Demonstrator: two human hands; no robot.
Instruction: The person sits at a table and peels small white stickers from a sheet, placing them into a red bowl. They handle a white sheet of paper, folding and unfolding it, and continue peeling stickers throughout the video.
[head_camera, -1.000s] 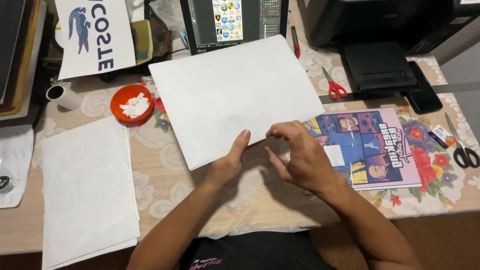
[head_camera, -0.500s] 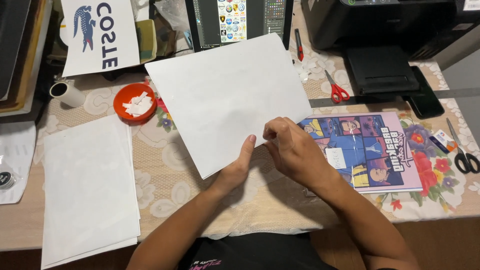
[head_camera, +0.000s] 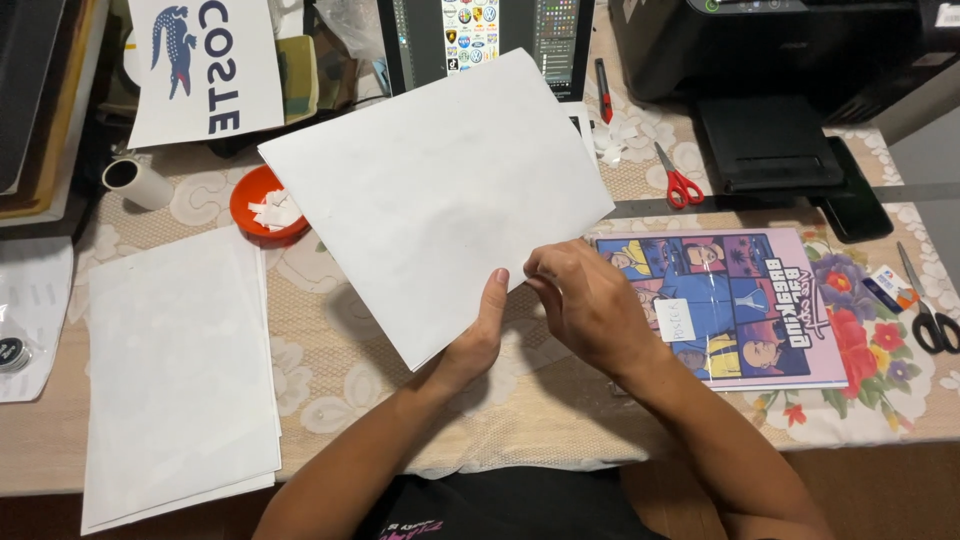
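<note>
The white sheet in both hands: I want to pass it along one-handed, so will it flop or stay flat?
The white sheet probably stays fairly flat: held only at its near edge by the left hand and right hand, it shows no visible sag. It looks thin and light, so it could bend or slide easily.

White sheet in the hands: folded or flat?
Flat: the white sheet shows no crease, tilted up off the table, pinched at its lower edge by both hands.
</note>
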